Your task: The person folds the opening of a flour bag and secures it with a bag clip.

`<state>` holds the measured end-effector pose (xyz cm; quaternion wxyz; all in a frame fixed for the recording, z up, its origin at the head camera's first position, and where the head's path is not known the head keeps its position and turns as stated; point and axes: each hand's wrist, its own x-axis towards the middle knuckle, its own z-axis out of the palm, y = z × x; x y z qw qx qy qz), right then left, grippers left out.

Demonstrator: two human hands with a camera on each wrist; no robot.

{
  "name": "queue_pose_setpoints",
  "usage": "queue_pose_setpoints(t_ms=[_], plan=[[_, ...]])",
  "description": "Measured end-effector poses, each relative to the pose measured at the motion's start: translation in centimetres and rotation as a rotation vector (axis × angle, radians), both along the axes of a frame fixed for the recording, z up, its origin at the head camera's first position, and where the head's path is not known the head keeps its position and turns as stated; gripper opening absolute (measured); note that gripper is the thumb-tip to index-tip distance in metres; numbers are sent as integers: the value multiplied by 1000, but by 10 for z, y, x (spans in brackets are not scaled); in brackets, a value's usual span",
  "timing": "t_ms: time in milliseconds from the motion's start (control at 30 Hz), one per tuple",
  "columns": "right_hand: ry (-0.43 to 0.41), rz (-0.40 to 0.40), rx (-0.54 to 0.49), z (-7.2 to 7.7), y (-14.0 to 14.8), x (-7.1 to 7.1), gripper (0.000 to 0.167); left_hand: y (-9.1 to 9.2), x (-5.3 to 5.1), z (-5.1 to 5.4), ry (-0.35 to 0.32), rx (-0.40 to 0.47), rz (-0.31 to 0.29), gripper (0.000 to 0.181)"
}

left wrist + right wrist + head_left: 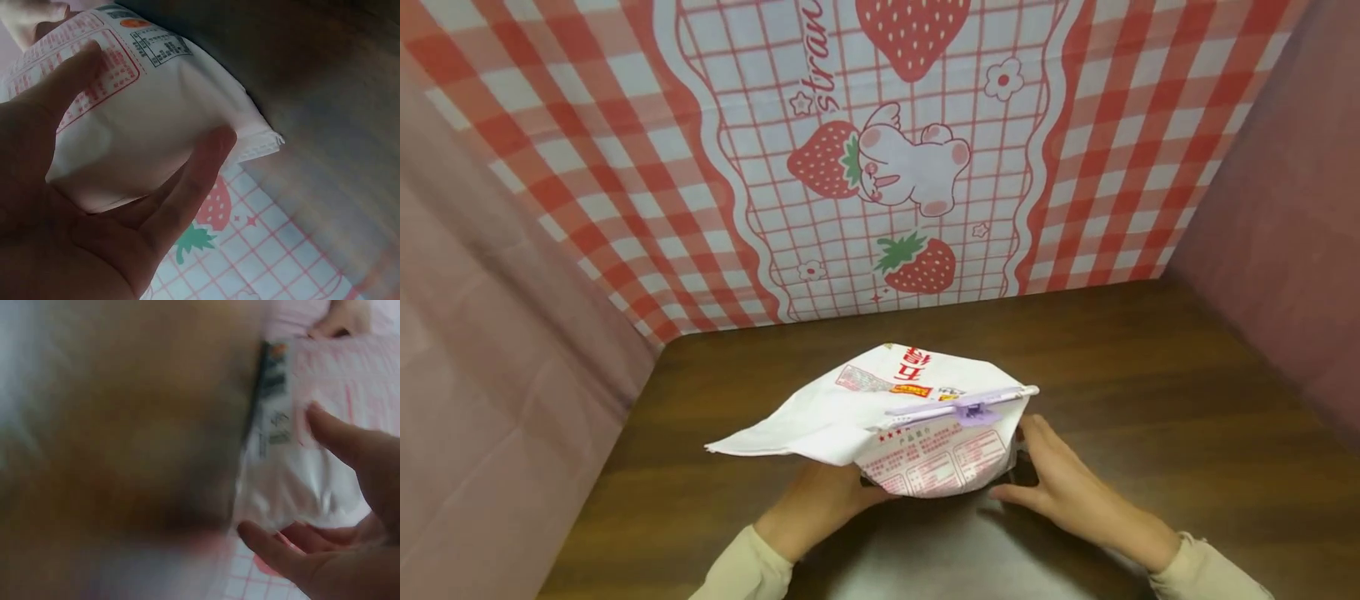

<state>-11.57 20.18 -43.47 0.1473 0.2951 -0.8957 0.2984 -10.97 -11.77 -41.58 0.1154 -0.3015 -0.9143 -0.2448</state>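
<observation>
A white printed bag (pixel 932 462) with red lettering stands on the table, its top flap folded over to the left. Across the fold lies a pale purple bag clip (pixel 973 410). My left hand (pixel 823 500) grips the bag's left side; in the left wrist view, the thumb (pixel 78 72) lies over the red print and the fingers wrap the opposite side. On the right side of the bag, my right hand (pixel 1071 487) holds it between thumb and fingers. The right wrist view shows that thumb (pixel 340 434) over the printed face. Some fingertips are hidden behind the bag.
Dark brown wood covers the tabletop (pixel 1187 400). A red-and-white checked strawberry cloth (pixel 880 250) hangs at the back. Pink curtains (pixel 490 350) close off both sides. Much of the right wrist view is blurred.
</observation>
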Motion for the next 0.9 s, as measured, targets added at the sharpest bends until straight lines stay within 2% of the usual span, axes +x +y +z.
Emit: queue_pose_setpoints(t_ms=[133,267,500,700,900], plan=[[73,-35,-24,-6,-6,-1,91,0,3,-3,-41,24,12,77],[105,-35,-17,-2,-7,-6,91,0,4,-4,-84,69,7,77],[67,-20,35,6,-9,-13,93,0,2,0,-76,82,7,78],[34,-8,72,11,-13,-14,96,0,2,-1,-62,54,12,78],[40,-31,93,14,-13,-16,91,0,-1,-3,-8,88,11,81]])
